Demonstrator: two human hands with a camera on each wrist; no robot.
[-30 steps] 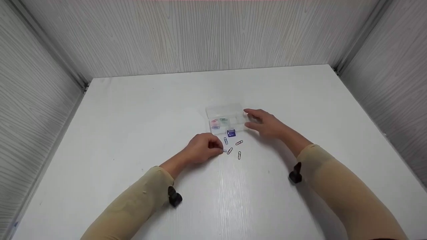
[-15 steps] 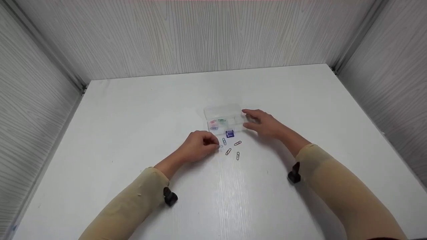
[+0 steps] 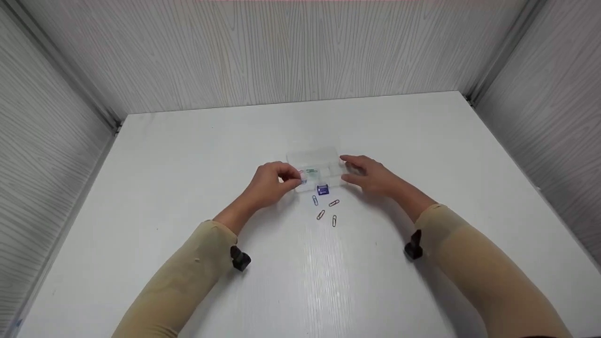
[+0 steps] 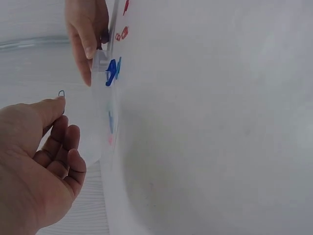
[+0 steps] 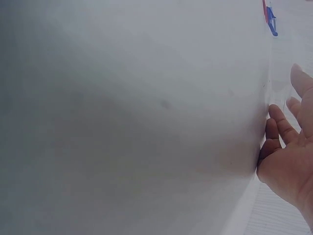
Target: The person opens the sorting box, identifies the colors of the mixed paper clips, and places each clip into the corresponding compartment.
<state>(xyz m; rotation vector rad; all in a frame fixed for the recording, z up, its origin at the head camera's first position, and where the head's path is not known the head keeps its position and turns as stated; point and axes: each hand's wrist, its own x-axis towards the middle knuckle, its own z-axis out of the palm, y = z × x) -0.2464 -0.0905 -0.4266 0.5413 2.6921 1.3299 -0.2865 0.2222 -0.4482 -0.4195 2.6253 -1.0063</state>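
The left hand pinches a half-hidden paperclip; the spread right hand partly hides a box.

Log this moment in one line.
left hand: pinches paper clip at left end of clear box | right hand: at box's right end | lid: open | table: four loose clips

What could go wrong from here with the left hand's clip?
The paper clip, pinched between the fingertips of the left hand, might slip and fall. It might land among the coloured clips close by in the clear box. The box might slide if the right hand, at its right end, shifts.
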